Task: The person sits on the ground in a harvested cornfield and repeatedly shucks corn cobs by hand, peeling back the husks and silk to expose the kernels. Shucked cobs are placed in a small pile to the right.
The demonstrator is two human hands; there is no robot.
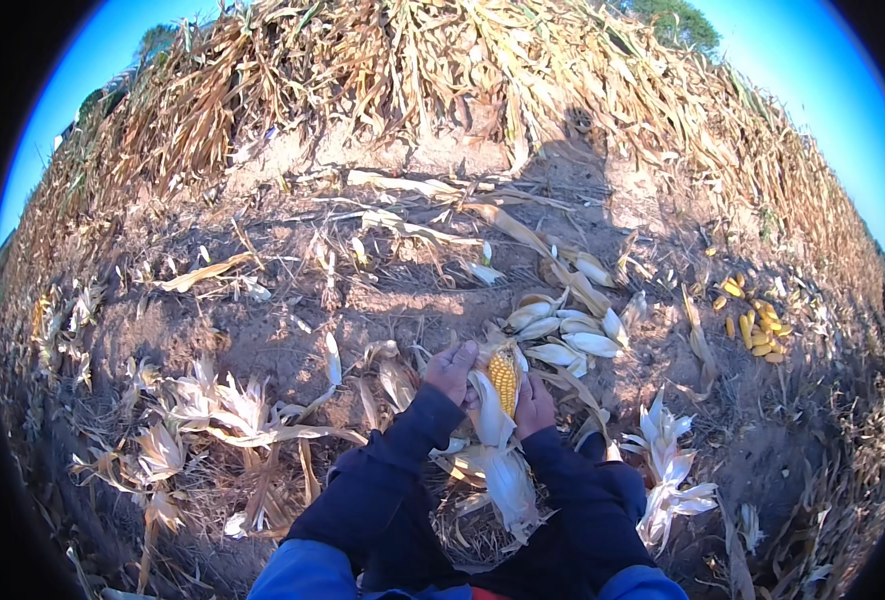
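Note:
Between my two hands is an ear of yellow corn (503, 379), tip up and part of its kernels bare. Pale husk leaves (491, 416) are peeled down from it and hang below towards my legs. My left hand (451, 371) grips the ear and husk on the left side. On the right side, my right hand (534, 403) holds the husk, its fingers partly hidden behind the ear. Just beyond my hands lies a small heap of ears in their husks (570, 330).
Husked yellow ears (765, 330) lie in a pile on the soil at the right. Empty husks (225, 409) are strewn at the left, and another husk clump (667, 472) lies by my right knee. Dry cornstalks (427, 67) stand across the back. Cut stubble (330, 277) pokes up from the ground.

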